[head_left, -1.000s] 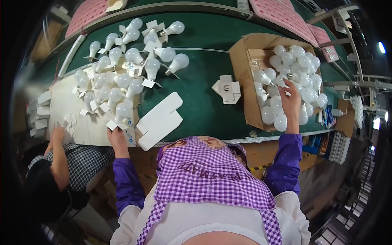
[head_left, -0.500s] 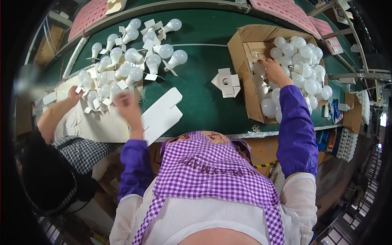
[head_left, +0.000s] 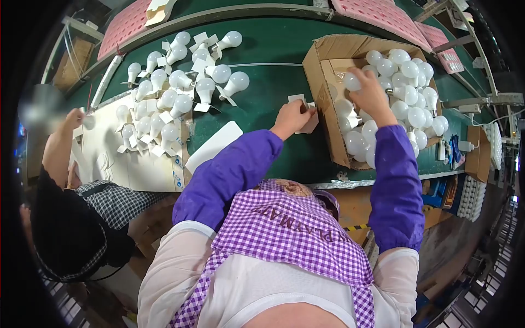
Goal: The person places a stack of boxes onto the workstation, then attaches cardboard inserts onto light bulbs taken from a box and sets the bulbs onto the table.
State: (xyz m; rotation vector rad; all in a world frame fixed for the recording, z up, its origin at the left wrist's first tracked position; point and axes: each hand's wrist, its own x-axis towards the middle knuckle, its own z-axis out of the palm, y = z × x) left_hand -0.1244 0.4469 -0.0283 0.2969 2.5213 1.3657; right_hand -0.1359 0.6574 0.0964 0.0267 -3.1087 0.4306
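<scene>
My left hand [head_left: 292, 117] is closed on a folded white card piece [head_left: 309, 124] that stands on the green bench, left of the carton. The fingers cover part of the card. My right hand [head_left: 374, 97] reaches over the cardboard box [head_left: 318, 71] and grips a light bulb [head_left: 351, 82] by its base side, the white globe pointing to the left. Many more frosted bulbs [head_left: 411, 70] lie jumbled inside the box, filling its right side and its near part.
At the left stands a cluster of bulbs with white card collars [head_left: 180, 80]. A flat white card [head_left: 214, 146] lies partly under my left sleeve. A co-worker's hand [head_left: 73, 118] is at the far left. Pink perforated trays [head_left: 383, 17] line the back.
My left hand has moved right, from beside the collared bulbs to the folded card piece, and closed on it. My right hand has lifted a bulb in the box.
</scene>
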